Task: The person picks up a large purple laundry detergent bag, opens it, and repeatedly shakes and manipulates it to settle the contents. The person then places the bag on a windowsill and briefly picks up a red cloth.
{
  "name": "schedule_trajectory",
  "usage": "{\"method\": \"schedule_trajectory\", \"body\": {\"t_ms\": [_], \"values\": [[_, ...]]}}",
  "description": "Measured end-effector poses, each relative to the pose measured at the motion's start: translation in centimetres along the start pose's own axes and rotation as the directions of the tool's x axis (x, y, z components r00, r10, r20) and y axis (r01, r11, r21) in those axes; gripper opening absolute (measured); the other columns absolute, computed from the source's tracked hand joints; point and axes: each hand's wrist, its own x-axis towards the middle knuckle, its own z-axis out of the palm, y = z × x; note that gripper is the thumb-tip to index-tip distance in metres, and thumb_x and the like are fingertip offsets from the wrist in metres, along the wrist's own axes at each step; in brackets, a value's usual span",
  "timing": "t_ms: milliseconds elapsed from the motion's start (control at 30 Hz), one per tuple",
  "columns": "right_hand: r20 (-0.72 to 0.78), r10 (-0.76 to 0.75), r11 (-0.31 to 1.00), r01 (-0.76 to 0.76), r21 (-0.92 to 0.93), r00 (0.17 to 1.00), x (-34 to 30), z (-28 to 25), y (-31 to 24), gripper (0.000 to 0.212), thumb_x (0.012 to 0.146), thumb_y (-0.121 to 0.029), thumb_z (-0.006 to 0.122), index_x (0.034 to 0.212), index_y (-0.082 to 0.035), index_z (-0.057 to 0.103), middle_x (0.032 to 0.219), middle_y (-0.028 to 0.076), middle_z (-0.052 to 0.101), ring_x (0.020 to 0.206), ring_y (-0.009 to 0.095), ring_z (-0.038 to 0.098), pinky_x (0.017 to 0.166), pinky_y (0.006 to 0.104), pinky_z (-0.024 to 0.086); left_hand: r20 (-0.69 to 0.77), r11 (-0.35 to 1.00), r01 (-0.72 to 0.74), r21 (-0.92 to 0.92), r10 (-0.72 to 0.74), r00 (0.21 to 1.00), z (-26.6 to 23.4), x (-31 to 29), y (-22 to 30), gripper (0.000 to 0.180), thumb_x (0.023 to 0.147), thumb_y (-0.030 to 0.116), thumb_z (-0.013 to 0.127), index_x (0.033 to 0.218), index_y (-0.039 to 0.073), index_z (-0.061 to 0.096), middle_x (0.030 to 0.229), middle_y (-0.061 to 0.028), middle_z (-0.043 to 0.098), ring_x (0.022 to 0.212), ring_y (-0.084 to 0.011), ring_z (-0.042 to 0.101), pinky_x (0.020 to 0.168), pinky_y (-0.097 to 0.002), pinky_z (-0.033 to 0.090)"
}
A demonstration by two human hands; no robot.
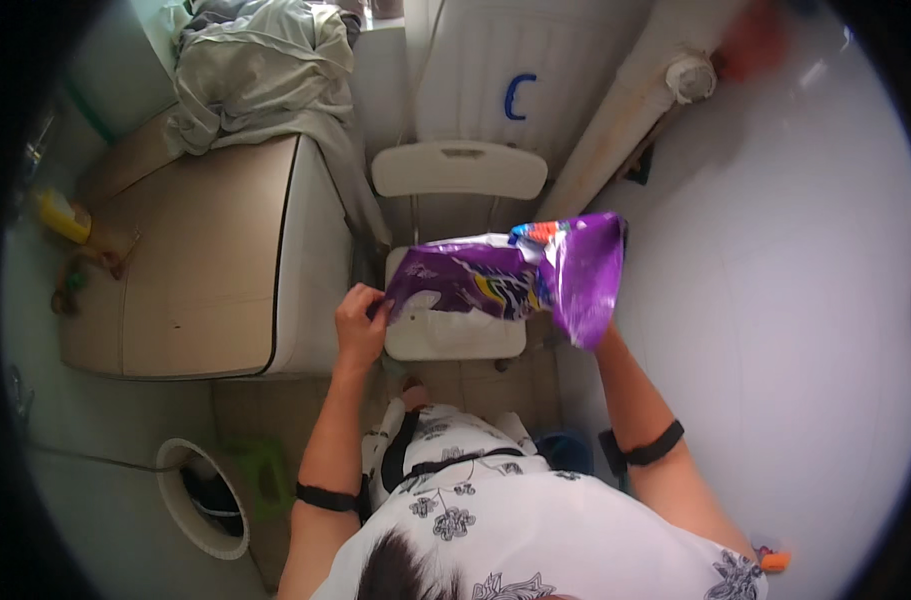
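Head cam: L hand point(358, 322) pinched tight on L end of purple bag point(465, 278), which is up over white chair point(430, 346). R hand hidden by bag's R end; can't tell its grip. Pipe point(630, 112) beyond, to R.

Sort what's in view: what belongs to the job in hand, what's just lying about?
In use:
- purple bag, held up
- left hand, gripping its left end
- right hand, hidden by the bag

Lying about:
- white chair
- pale cloth heap
- yellow container
- white-rimmed basket
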Motion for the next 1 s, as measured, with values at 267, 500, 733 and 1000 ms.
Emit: {"method": "schedule_trajectory", "body": {"t_ms": [267, 500, 733, 1000], "values": [[-0.346, 0.077, 0.962, 0.022, 0.273, 0.935, 0.6, -0.7, 1.8, 0.041, 0.090, -0.041, 0.034, 0.111, -0.009, 0.050, 0.105, 0.007, 0.055, 0.096, 0.019, 0.053, 0.082, 0.0341, 0.045, 0.055, 0.996, 0.088, -0.011, -0.087, 0.995, -0.2, -0.3, 0.1, 0.011, 0.067, -0.001, 0.065, 0.072, 0.000, 0.054, 0.068, -0.0127, 0.051, 0.063, -0.0303, 0.053, 0.055, -0.0352, 0.041], [-0.258, 0.049, 0.934, 0.047, 0.354, 0.965, 0.5, -1.5, 1.8, 0.044, 0.090, -0.043, 0.035, 0.114, -0.009, 0.048, 0.111, 0.007, 0.052, 0.102, 0.020, 0.051, 0.087, 0.0354, 0.043, 0.054, 0.998, 0.068, 0.001, -0.068, 0.996, 0.5, -0.4, -0.1, 0.012, 0.067, 0.000, 0.065, 0.072, 0.000, 0.054, 0.068, -0.0129, 0.050, 0.064, -0.0303, 0.053, 0.056, -0.0360, 0.041], [-0.194, 0.052, 0.899, 0.039, 0.437, 0.980, -0.2, -1.9, 1.5, 0.047, 0.091, -0.045, 0.036, 0.119, -0.009, 0.046, 0.117, 0.007, 0.049, 0.109, 0.021, 0.047, 0.092, 0.0369, 0.040, 0.060, 0.999, 0.051, -0.011, -0.050, 0.997, 1.1, -0.3, 0.0, 0.012, 0.068, 0.000, 0.065, 0.073, -0.001, 0.054, 0.069, -0.0126, 0.050, 0.064, -0.0307, 0.052, 0.056, -0.0353, 0.041], [-0.166, -0.139, 0.980, 0.159, 0.117, 0.976, 0.4, 0.7, -0.6, 0.027, 0.090, -0.025, 0.041, 0.104, -0.004, 0.050, 0.092, 0.007, 0.057, 0.086, 0.013, 0.055, 0.075, 0.0307, 0.047, 0.050, 0.999, 0.040, -0.013, -0.039, 0.998, 1.4, -0.3, -0.2, 0.014, 0.066, -0.002, 0.066, 0.073, -0.001, 0.054, 0.068, -0.0121, 0.051, 0.063, -0.0284, 0.053, 0.055, -0.0342, 0.041]]}}
